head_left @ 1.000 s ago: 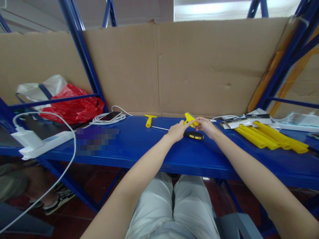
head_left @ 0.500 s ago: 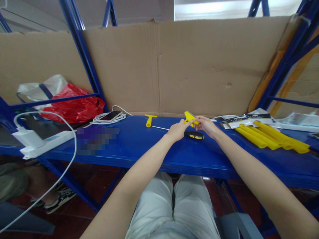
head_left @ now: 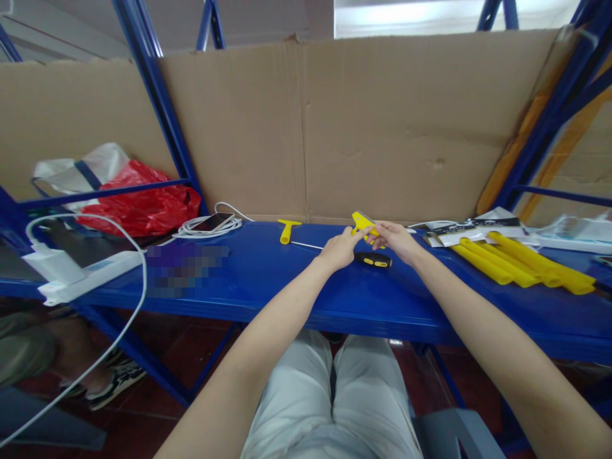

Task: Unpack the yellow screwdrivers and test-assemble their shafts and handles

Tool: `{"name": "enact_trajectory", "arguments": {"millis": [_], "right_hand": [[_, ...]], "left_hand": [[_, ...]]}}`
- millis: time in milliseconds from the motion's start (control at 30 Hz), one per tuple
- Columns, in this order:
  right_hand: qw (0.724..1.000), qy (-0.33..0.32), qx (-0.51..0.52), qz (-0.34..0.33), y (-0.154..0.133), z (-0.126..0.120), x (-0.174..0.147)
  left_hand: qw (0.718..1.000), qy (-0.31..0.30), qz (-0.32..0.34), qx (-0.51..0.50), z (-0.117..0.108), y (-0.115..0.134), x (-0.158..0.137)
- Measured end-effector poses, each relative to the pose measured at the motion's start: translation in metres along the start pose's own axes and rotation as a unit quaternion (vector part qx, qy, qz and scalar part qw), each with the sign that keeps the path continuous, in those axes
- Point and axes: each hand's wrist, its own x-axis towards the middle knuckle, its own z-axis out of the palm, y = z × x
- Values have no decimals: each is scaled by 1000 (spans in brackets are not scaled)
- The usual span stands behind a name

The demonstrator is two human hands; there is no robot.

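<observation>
Both hands are on a yellow scraper head (head_left: pixel 362 222) with a thin pale strip, probably a blade, along its upper edge. My left hand (head_left: pixel 340 248) is closed on its left side, the index finger lying along it. My right hand (head_left: pixel 394 241) pinches its right end with the fingertips. Just below them a screwdriver with a black and yellow handle (head_left: pixel 373 259) lies on the blue table (head_left: pixel 268 280); its shaft passes partly behind my left hand. A second yellow T-shaped piece (head_left: pixel 286 231) rests by the screwdriver's tip.
Several yellow tubes (head_left: pixel 526 261) lie on the right beside printed packets (head_left: pixel 478 231). Toward the left are a coiled white cable (head_left: pixel 205 228), a phone (head_left: pixel 217 220), a power strip (head_left: pixel 95 274) and a red plastic bag (head_left: pixel 138 197). A cardboard panel (head_left: pixel 382 127) stands behind.
The scraper head and both hands have shifted very slightly up and left. My right fingers have moved a little on its end. Things on the table are where they were.
</observation>
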Motion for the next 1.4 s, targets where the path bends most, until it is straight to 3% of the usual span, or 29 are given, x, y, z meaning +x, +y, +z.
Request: {"name": "enact_trajectory", "arguments": {"millis": [167, 267, 333, 433, 500, 567, 733, 933, 1167, 1400], "right_hand": [[999, 30, -11, -9, 1, -10, 6], [989, 99, -110, -21, 7, -30, 13], [956, 161, -244, -17, 14, -48, 17], [858, 186, -478, 28, 27, -75, 17], [810, 180, -550, 96, 35, -87, 15], [788, 173, -574, 140, 42, -95, 13], [777, 141, -597, 138, 53, -98, 16], [761, 119, -616, 167, 52, -88, 16], [762, 107, -613, 179, 47, -82, 13], [764, 117, -608, 182, 50, -81, 13]], "left_hand": [[997, 32, -25, -62, 1, -1, 3], [987, 83, -59, -123, 1, -3, 6], [977, 115, -83, -159, 2, -5, 8], [964, 134, -108, -203, 3, -7, 11], [955, 121, -125, -242, 5, -6, 13], [939, 91, -144, -300, 7, -4, 14], [881, 9, -179, -438, 8, 2, 15], [830, -22, -188, -525, 6, 2, 15], [831, -40, -197, -519, 6, 3, 14], [813, -49, -202, -544, 4, 6, 12]]}}
